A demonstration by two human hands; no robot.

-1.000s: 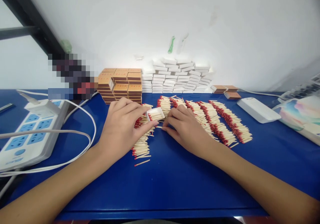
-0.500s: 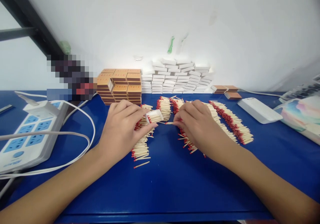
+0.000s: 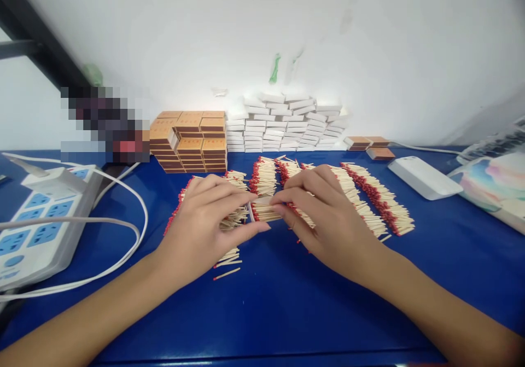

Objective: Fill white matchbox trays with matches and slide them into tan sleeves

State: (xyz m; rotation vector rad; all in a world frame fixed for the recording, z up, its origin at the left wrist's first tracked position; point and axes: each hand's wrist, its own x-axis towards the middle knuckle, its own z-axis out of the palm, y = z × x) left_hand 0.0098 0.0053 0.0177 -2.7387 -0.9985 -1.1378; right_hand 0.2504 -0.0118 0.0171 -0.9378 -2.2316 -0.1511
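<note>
Between the thumb and fingers of my left hand is a small white matchbox tray. Red-tipped matches lie side by side inside it, heads toward the left. My right hand reaches the tray's right end, thumb and forefinger closing over the tail ends of the matches; the fingertips partly hide what they pinch. Beneath and around both hands, rows of loose matches are spread on the blue table. A single match lies apart, nearer the front.
Brown matchboxes are stacked at the back left, beside a pile of white trays against the wall. Several smaller brown boxes and a white rectangular device are at right. A power strip with white cables occupies the left.
My right hand has moved left, bringing the match it pinched up to the tray. The tray has come slightly right and lower, its matches now more level. The view has shifted a little.
</note>
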